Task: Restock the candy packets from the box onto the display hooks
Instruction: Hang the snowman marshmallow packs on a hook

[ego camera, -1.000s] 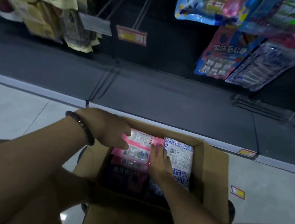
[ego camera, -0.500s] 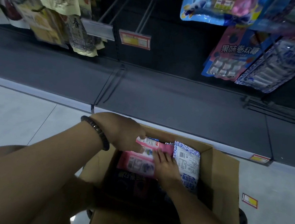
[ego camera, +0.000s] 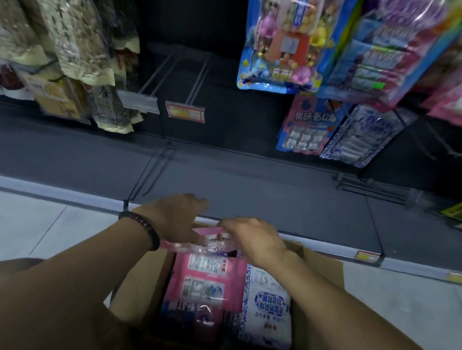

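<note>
Over the far rim of the cardboard box (ego camera: 319,273), which stands open on the pale floor (ego camera: 13,226), both hands meet on one pink candy packet (ego camera: 210,231). The right hand (ego camera: 250,237) has its fingers curled down onto the packet's top edge and grasps it. The left hand (ego camera: 173,220), with a dark bracelet (ego camera: 144,230) on the wrist, lies over the packet's left end; motion blur hides whether its fingers close round it, so I cannot tell its grip. The packet is raised above the box's contents, its clear plastic strip (ego camera: 188,246) trailing toward the left wall of the box.

Inside the box, a second pink packet (ego camera: 206,280) lies face down on the left, a blue-and-white packet (ego camera: 267,307) lies touching it on the right, and dark packets (ego camera: 190,319) show at the near end.

Beyond the box runs a dark base shelf (ego camera: 224,179). Above and behind the box, two bare display hooks (ego camera: 174,71) jut out, one ending in a red-and-yellow price tag (ego camera: 185,112). To the right of those, beyond the box, hang a pink-and-blue packet (ego camera: 309,125) and a blue-patterned packet (ego camera: 363,135).
</note>
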Demonstrator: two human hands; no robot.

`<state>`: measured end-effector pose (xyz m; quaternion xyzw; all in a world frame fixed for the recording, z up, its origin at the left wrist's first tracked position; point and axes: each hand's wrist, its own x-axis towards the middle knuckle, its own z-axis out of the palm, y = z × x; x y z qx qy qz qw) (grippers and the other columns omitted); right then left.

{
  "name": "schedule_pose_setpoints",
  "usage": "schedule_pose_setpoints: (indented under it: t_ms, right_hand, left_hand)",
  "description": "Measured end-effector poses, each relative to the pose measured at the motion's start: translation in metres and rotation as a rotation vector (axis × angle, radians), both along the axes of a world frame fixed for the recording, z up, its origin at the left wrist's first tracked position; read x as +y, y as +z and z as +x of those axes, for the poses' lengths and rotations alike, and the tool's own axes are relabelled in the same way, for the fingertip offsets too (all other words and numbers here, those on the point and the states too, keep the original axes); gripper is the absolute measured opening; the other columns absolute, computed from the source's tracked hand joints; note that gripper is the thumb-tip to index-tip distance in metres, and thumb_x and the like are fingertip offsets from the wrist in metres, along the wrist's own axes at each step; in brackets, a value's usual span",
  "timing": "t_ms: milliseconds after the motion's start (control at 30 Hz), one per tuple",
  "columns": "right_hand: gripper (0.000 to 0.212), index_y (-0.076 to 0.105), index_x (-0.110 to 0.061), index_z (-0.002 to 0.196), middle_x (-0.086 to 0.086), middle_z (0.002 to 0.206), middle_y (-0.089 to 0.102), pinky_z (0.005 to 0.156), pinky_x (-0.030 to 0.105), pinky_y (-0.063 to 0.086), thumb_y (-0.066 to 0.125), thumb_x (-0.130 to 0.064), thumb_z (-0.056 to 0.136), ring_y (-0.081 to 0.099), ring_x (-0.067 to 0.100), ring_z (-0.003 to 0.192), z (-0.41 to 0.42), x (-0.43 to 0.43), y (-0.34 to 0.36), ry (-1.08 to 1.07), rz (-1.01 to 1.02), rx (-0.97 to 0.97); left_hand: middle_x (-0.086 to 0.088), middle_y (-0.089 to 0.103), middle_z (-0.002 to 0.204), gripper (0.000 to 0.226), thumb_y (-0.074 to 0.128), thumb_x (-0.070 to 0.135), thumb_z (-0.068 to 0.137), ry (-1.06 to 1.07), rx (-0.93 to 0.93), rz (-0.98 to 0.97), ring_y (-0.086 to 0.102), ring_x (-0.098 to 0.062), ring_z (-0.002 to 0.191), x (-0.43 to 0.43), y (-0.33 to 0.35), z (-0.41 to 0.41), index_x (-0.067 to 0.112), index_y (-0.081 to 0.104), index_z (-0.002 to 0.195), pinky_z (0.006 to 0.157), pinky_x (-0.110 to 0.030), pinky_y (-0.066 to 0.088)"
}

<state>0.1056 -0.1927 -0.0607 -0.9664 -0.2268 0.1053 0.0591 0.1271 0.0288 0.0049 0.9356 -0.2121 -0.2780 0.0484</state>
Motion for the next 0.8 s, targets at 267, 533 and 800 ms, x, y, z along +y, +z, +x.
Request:
schedule_pose_setpoints:
  t_ms: [267, 533, 800]
  right_hand:
    - [0.023, 0.063, -0.040, 0.119, -0.012, 0.111, 0.076, 0.084, 0.042, 0.056, 0.052, -0.054, 0.104, 0.069, 0.022, 0.102, -0.012, -0.018, 0.113, -0.054, 0.247, -0.146]
    - [0.078, 0.036, -0.035, 0.152, -0.011, 0.128, 0.061, 0.099, 0.041, 0.053, 0.077, -0.056, 0.089, 0.062, 0.010, 0.115, -0.001, -0.079, 0.136, -0.402, 0.607, -0.137]
    - [0.048, 0.060, -0.033, 0.127, -0.007, 0.117, 0.076, 0.076, 0.029, 0.063, 0.086, -0.030, 0.087, 0.075, 0.012, 0.103, 0.002, -0.089, 0.136, -0.470, 1.126, 0.135]
  left_hand:
    - [0.007, 0.069, 0.088, 0.016, 0.072, 0.041, 0.092, 0.088, -0.274, -0.276, 0.063, -0.014, 0.079, -0.016, 0.024, -0.017, 0.027, 0.067, 0.095, 0.063, -0.031, 0.045]
    - [0.001, 0.080, 0.091, 0.016, 0.077, 0.036, 0.093, 0.509, -0.117, -0.889, 0.078, -0.018, 0.079, -0.023, 0.042, -0.030, 0.022, 0.075, 0.100, 0.072, -0.035, 0.065]
    - [-0.009, 0.078, 0.118, 0.031, 0.069, 0.022, 0.098, 0.652, 0.082, -1.328, 0.078, -0.031, 0.104, -0.074, 0.087, -0.029, 0.016, 0.065, 0.129, 0.090, -0.055, 0.061]
